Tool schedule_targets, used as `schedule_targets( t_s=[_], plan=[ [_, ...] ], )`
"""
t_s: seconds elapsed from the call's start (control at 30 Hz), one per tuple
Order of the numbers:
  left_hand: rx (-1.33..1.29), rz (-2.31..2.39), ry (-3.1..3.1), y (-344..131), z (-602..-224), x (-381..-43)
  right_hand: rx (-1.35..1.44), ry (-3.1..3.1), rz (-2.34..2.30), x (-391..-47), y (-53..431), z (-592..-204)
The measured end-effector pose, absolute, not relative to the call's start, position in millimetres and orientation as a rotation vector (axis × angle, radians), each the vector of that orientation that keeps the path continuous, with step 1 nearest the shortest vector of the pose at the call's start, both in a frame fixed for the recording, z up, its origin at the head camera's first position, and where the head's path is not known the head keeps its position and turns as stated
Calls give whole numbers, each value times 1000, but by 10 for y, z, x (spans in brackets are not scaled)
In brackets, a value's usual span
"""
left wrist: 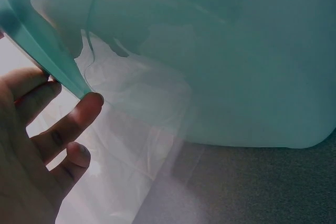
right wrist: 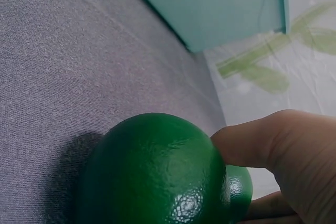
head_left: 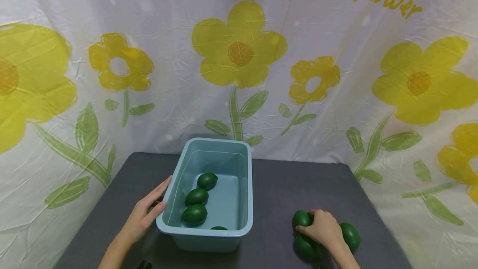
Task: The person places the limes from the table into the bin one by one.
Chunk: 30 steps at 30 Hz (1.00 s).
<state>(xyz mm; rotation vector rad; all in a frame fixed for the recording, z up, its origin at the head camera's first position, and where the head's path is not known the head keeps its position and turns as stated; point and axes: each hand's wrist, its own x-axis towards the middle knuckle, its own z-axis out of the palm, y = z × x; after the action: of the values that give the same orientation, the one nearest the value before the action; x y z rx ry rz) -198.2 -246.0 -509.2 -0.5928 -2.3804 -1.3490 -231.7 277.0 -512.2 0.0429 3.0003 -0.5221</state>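
Note:
My left hand (head_left: 140, 217) is at the left side of a light blue plastic bin (head_left: 245, 202), its fingers fairly straight and fingertips touching the rim (left wrist: 58, 64). Several dark green limes lie inside, among them a lime (head_left: 195, 214) near the left wall; another is mostly hidden by the front wall. To the right of the bin, my right hand (head_left: 323, 227) reaches down over a group of limes. Its thumb and fingers pinch the farther lime (head_left: 300, 218). A nearer lime (head_left: 306, 249) sits against the thumb, seen large as a lime (right wrist: 157, 166) in the right wrist view.
Another lime (head_left: 350, 236) lies on the dark grey tabletop (head_left: 276, 194), right of my right hand. A white sheet (head_left: 168, 107) with yellow flowers hangs behind and beside the table. Near the bottom edge, left of the bin, is a small black object (head_left: 144, 265).

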Motion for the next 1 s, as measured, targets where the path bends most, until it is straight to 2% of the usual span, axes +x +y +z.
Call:
schedule_targets(
  t_s=[0.3,0.73,1.0],
  plan=[
    [-630,-1344,-2324,-2477,-5054,-2010,38,3029,-610,-2343,2768,-5092],
    [-639,-1339,-2304,-2492,-5107,-1973,22,3037,-1011,-2328,2743,-5063],
    [-641,-1365,-2330,-2473,-5081,-1980,143,3008,-1236,-2291,2658,-4992]
  ],
)
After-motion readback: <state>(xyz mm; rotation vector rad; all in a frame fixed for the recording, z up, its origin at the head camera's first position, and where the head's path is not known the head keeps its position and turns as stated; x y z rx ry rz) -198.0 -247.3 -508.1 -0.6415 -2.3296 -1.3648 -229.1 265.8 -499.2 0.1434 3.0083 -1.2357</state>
